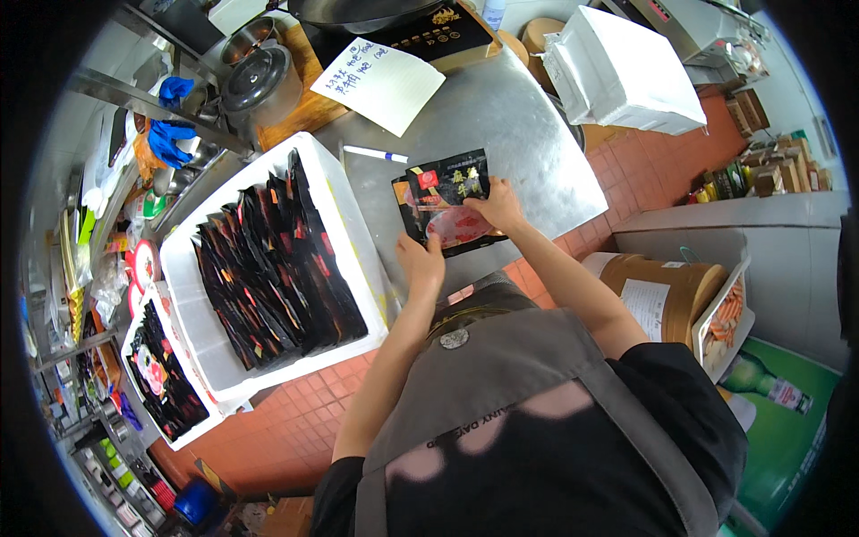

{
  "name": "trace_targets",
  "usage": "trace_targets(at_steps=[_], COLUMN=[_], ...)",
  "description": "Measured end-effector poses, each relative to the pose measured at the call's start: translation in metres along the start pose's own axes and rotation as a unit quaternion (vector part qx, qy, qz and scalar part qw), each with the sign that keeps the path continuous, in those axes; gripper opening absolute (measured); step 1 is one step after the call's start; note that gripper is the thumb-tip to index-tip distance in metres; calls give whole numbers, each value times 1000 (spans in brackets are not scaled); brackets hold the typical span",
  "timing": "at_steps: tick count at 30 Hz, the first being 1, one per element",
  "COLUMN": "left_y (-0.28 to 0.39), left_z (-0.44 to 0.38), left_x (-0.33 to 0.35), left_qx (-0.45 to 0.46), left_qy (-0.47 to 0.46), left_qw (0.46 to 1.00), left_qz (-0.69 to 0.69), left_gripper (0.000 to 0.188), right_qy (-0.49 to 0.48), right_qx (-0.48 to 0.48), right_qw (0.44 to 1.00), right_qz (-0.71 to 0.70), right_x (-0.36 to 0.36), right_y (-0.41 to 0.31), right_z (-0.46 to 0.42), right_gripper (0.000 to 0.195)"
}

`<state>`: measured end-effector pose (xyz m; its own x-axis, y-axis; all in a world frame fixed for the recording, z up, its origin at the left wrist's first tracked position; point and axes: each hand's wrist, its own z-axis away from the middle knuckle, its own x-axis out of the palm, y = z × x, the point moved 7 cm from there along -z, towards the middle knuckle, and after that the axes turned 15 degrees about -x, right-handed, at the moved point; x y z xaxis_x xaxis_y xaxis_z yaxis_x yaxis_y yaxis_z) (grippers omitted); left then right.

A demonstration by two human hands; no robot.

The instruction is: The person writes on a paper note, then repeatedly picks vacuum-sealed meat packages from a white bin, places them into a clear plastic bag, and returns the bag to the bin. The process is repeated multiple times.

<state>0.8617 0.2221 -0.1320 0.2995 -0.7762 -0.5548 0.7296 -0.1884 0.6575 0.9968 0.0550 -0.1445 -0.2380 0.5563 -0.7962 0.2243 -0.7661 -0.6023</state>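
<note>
Two overlapping black printed food pouches are held over the front of a stainless steel table. My left hand grips their lower left edge, thumb on top. At their right edge my right hand holds on, its thumb lying across the printed front. To the left, a white foam box contains a row of similar black pouches standing on edge. A white marker pen lies just beyond the held pouches.
A sheet of handwritten paper lies near an induction cooker bearing a wok. A lidded pot stands at the back left. Another foam box of pouches sits at far left. A white foam carton is at back right.
</note>
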Motion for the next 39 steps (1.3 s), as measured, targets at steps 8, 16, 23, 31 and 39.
trace_targets(at_steps=[8, 16, 23, 31, 39], left_y=[-2, 65, 89, 101, 129], left_z=[-44, -53, -99, -179, -179], left_x=[42, 99, 56, -49, -73], left_qx=[-113, -112, -83, -173, -168], left_qy=[9, -124, 46, 110, 144], left_qw=[990, 969, 980, 914, 898], left_qz=[81, 180, 176, 351, 380], left_gripper=[65, 46, 40, 29, 16], right_qy=[-88, -31, -7, -15, -17], right_qx=[23, 30, 137, -12, 62], right_qw=[976, 946, 890, 972, 946], right_qz=[-200, -322, -435, -236, -317], right_x=[5, -34, -64, -78, -64], right_y=[15, 91, 158, 122, 143], right_z=[-23, -76, -119, -161, -166], right_gripper=[54, 56, 62, 44, 35])
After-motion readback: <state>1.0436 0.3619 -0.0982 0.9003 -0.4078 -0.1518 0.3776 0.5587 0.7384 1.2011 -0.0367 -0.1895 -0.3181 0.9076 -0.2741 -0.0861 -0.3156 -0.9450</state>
